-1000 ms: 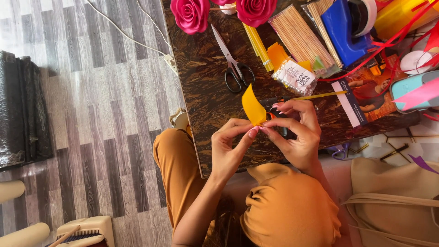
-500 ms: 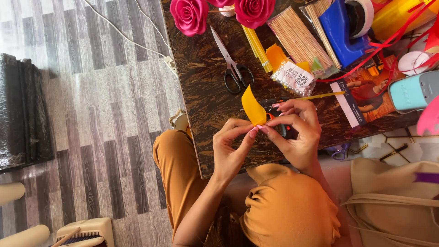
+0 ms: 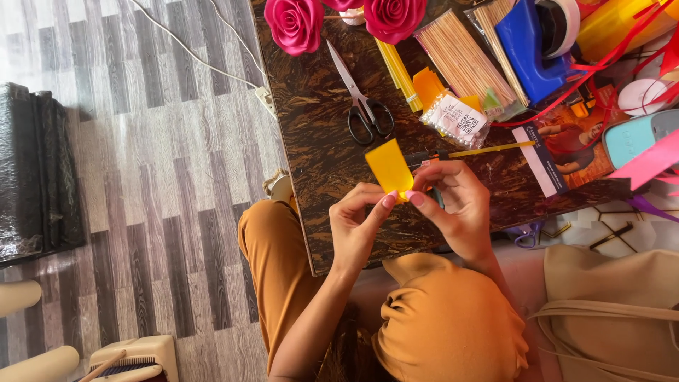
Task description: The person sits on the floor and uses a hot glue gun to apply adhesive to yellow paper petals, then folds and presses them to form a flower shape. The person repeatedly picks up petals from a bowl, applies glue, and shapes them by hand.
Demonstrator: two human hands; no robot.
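We pinch the yellow strip (image 3: 388, 168) at its lower end between left hand (image 3: 358, 225) and right hand (image 3: 458, 209); its long axis points toward 11 o'clock, scissors (image 3: 363, 106) beyond at 12.

Dark marbled table (image 3: 318, 141), scissors (image 3: 364, 106), pink paper roses (image 3: 293, 25), skewer packs (image 3: 463, 60)

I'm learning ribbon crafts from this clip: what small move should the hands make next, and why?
Probably keep pinching and folding the yellow ribbon piece: the left hand and right hand both grip its lower end with their fingertips, and the scissors lie untouched on the table.
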